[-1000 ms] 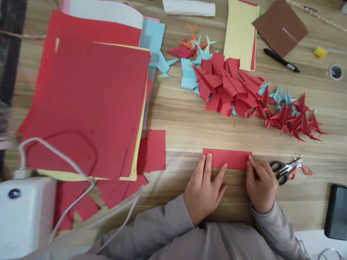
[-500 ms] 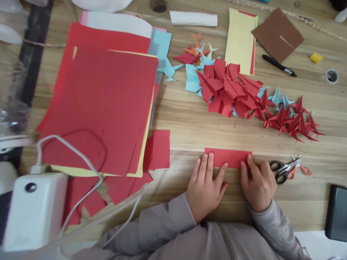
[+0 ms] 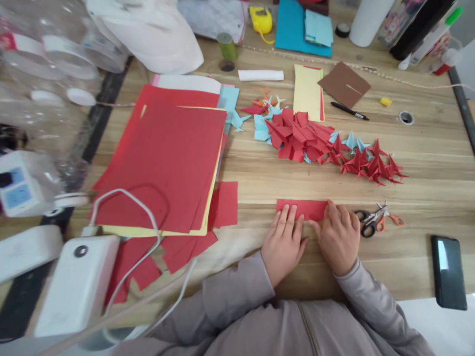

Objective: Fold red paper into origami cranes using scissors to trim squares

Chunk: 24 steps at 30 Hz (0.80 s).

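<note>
A folded strip of red paper [image 3: 307, 208] lies flat on the wooden table in front of me. My left hand [image 3: 284, 242] rests with spread fingers on its left half. At the strip's right end, my right hand [image 3: 338, 237] presses down with its fingers bent over the edge, thumb stretched toward the left hand. Just right of that hand lie scissors with black handles [image 3: 370, 222] and a pair with orange handles [image 3: 388, 220]. Beyond the strip is a heap of red folded paper pieces [image 3: 297, 133], with red paper cranes [image 3: 374, 160] at its right.
Large red sheets [image 3: 166, 163] are stacked at the left, with a white power bank [image 3: 77, 287] and its cable in front. A phone [image 3: 449, 272] lies at the right edge. Farther back are yellow paper [image 3: 307, 94], brown paper [image 3: 345, 84], a pen [image 3: 349, 111] and a tape measure [image 3: 261, 21].
The view has tilted up, showing more of the table's far side. My right hand has shifted left along the strip, its fingers now lying over the right end.
</note>
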Each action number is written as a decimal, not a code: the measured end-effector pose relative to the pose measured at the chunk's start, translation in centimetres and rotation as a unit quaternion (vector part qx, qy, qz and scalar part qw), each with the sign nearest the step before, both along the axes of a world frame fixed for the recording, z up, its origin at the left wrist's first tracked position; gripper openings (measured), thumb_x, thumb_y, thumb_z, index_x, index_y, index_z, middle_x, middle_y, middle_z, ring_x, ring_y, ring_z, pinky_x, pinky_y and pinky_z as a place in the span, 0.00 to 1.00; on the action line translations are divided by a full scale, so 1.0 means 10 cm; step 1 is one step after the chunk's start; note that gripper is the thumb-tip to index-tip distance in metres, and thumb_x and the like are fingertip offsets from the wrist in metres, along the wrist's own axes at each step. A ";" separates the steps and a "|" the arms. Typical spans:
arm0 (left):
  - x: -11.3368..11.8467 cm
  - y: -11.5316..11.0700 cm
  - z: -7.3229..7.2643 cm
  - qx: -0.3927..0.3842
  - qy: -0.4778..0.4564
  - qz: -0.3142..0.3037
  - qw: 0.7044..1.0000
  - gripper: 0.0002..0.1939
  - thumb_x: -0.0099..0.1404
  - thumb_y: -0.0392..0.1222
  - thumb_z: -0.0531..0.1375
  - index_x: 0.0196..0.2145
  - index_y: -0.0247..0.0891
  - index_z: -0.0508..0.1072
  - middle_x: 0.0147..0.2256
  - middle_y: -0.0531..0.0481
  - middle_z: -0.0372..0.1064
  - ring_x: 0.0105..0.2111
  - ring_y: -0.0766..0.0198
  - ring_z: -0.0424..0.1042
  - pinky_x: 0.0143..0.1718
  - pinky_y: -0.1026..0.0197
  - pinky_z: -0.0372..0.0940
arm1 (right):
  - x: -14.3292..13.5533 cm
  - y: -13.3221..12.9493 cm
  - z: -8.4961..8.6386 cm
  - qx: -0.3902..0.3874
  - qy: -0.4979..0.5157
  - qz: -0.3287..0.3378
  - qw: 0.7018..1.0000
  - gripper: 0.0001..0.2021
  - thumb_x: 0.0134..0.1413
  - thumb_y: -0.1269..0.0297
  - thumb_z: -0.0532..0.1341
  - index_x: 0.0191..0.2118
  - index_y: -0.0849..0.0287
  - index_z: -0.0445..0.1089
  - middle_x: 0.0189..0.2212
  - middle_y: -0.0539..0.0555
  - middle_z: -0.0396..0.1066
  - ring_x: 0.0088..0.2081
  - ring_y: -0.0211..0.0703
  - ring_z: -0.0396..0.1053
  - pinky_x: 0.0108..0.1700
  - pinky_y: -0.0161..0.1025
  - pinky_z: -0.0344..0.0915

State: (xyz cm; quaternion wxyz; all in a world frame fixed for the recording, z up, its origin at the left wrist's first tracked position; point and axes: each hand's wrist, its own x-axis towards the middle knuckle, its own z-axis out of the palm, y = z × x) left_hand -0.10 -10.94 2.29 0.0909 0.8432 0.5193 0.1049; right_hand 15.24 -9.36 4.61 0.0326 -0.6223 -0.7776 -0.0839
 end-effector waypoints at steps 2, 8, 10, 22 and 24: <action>0.00 0.01 -0.03 0.009 0.000 -0.004 1.000 0.25 0.65 0.48 0.50 0.55 0.29 0.65 0.59 0.31 0.55 0.61 0.44 0.50 0.59 0.45 0.53 | 0.00 0.00 -0.01 0.000 0.003 -0.004 1.000 0.22 0.60 0.54 0.52 0.47 0.68 0.70 0.50 0.65 0.68 0.48 0.55 0.61 0.49 0.50 0.53; 0.00 0.02 -0.07 0.022 0.003 -0.017 1.000 0.27 0.65 0.49 0.50 0.55 0.27 0.64 0.59 0.29 0.54 0.62 0.42 0.49 0.59 0.44 0.51 | 0.02 -0.01 -0.05 0.007 0.017 -0.006 1.000 0.23 0.60 0.52 0.51 0.45 0.68 0.71 0.50 0.65 0.68 0.46 0.55 0.61 0.46 0.51 0.55; 0.00 0.02 -0.07 0.020 0.004 -0.020 1.000 0.27 0.65 0.49 0.50 0.56 0.28 0.64 0.59 0.29 0.54 0.62 0.42 0.49 0.58 0.44 0.51 | 0.02 -0.01 -0.06 0.009 0.028 -0.008 1.000 0.24 0.60 0.51 0.51 0.45 0.68 0.71 0.50 0.65 0.68 0.45 0.55 0.62 0.46 0.51 0.55; -0.02 0.05 -0.07 0.025 -0.030 -0.023 0.999 0.25 0.64 0.51 0.52 0.57 0.43 0.64 0.59 0.36 0.53 0.61 0.43 0.49 0.56 0.42 0.52 | 0.03 -0.02 -0.08 0.007 0.035 -0.014 0.999 0.21 0.59 0.54 0.53 0.45 0.68 0.72 0.50 0.66 0.67 0.46 0.57 0.62 0.48 0.54 0.55; -0.02 0.05 -0.08 0.026 -0.033 -0.025 0.999 0.26 0.64 0.53 0.52 0.57 0.42 0.64 0.59 0.35 0.53 0.60 0.43 0.49 0.56 0.42 0.53 | 0.04 -0.01 -0.06 0.002 0.031 -0.014 0.999 0.22 0.60 0.53 0.52 0.45 0.68 0.72 0.49 0.65 0.68 0.46 0.57 0.62 0.50 0.54 0.55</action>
